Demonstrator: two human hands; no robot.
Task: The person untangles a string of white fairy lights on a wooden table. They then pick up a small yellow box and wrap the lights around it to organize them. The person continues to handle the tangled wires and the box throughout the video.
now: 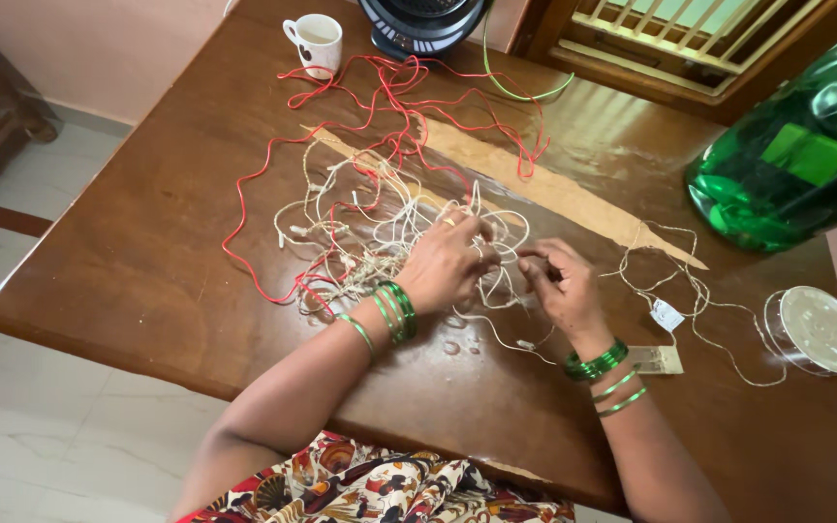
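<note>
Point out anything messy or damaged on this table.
The white string lights and red wire lie knotted together under both hands. The tabletop's veneer has peeled off in a long pale strip. Water drops sit near the left hand.

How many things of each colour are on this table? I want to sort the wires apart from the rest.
Red wire: 1 tangle
White wire string: 1 tangle, both hands in it
Green wire: 1
White mug: 1
Green bottle: 1
Clear round lid: 1
Dark fan base: 1
Total: 7
</note>
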